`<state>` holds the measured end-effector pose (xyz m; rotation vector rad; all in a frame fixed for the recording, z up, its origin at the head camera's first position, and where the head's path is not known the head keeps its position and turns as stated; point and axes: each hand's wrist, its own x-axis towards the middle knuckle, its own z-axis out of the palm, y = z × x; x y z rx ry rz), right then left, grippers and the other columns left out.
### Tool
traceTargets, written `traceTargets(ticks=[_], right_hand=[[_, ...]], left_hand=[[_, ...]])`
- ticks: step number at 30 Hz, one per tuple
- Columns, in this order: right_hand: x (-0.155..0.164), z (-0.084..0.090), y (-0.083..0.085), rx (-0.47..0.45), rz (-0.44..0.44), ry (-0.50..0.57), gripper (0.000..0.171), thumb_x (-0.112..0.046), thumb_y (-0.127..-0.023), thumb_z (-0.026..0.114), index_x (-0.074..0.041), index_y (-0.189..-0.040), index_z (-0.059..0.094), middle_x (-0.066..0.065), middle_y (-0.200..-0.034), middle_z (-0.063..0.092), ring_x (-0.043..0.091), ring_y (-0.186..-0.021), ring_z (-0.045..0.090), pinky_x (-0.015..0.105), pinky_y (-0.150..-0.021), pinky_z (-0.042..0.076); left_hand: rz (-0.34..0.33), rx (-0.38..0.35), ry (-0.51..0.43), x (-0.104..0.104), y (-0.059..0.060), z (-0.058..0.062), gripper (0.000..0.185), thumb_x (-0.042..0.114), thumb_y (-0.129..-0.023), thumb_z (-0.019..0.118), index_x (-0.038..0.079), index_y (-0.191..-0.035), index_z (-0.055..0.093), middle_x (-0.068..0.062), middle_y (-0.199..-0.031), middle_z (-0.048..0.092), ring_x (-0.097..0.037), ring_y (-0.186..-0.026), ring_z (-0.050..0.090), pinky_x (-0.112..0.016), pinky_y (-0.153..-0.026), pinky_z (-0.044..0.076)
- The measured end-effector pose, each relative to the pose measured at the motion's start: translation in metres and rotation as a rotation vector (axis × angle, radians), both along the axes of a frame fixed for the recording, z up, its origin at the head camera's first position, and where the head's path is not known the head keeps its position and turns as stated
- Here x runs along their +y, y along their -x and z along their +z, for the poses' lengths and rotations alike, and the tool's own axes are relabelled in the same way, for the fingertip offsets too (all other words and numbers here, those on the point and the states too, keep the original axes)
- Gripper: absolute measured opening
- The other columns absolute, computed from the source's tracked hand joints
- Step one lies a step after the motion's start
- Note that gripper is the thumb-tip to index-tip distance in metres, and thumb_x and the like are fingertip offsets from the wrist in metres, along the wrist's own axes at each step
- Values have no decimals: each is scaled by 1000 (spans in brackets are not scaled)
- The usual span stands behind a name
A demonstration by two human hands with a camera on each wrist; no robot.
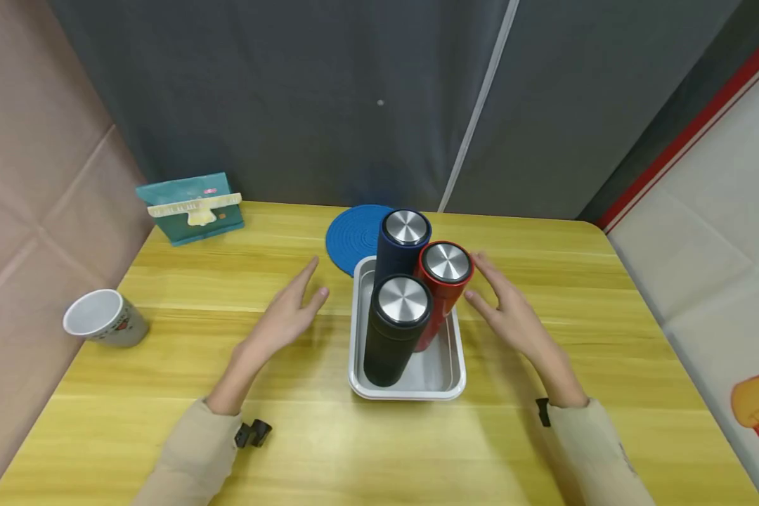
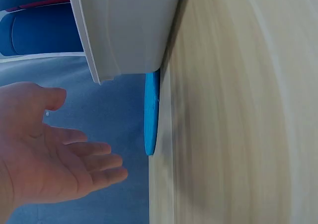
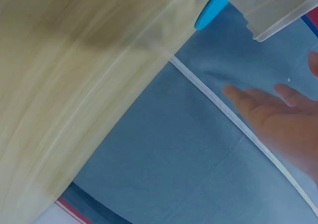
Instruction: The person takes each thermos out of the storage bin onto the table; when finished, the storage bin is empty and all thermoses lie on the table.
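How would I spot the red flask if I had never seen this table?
Start at the yellow wooden table and find the shallow silver tray at its middle, between the two open hands. Three upright flasks with steel lids stand in it. The red flask is nearest the right hand; the others are the black flask and the navy flask.

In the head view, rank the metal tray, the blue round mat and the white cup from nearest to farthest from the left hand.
From the left hand:
1. Rectangular metal tray, just to the hand's right.
2. Blue round ribbed mat, behind the tray, toward the back.
3. White cup lying on its side, far out near the table's left edge.
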<state>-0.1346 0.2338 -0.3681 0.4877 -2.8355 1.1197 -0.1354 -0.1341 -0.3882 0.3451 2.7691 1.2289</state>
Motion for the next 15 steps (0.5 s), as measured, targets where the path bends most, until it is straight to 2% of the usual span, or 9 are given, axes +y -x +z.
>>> traceTargets(ticks=[5, 9, 12, 15], right_hand=[[-4, 2, -1, 6, 47, 120, 62, -12, -93, 65, -8, -148, 37, 14, -150, 36, 34, -137, 33, 52, -106, 38], [-7, 4, -3, -21, 94, 209, 62, -5, -89, 68, -2, -144, 40, 16, -145, 43, 34, -132, 41, 46, -103, 43], [-9, 4, -3, -51, 127, 263, 62, -2, -87, 69, -2, -142, 42, 16, -142, 46, 34, -128, 45, 42, -100, 45], [-11, 5, -4, -72, 150, 297, 63, 0, -86, 71, -3, -142, 43, 15, -140, 48, 34, -127, 46, 40, -99, 46]], left_hand=[[-7, -15, -77, 2, 0, 0, 64, 39, -102, 43, 9, -154, 19, -15, -156, 23, -38, -137, 31, -54, -110, 30], [-1, -48, -141, 6, 2, 1, 56, 32, -102, 47, 6, -149, 31, -19, -146, 40, -39, -126, 46, -52, -100, 45], [19, -74, -166, 9, 3, 2, 51, 29, -102, 48, 5, -145, 38, -19, -135, 52, -37, -119, 54, -50, -95, 49], [31, -91, -184, 11, 3, 3, 48, 27, -102, 49, 4, -143, 41, -19, -129, 56, -35, -114, 57, -48, -91, 52]])
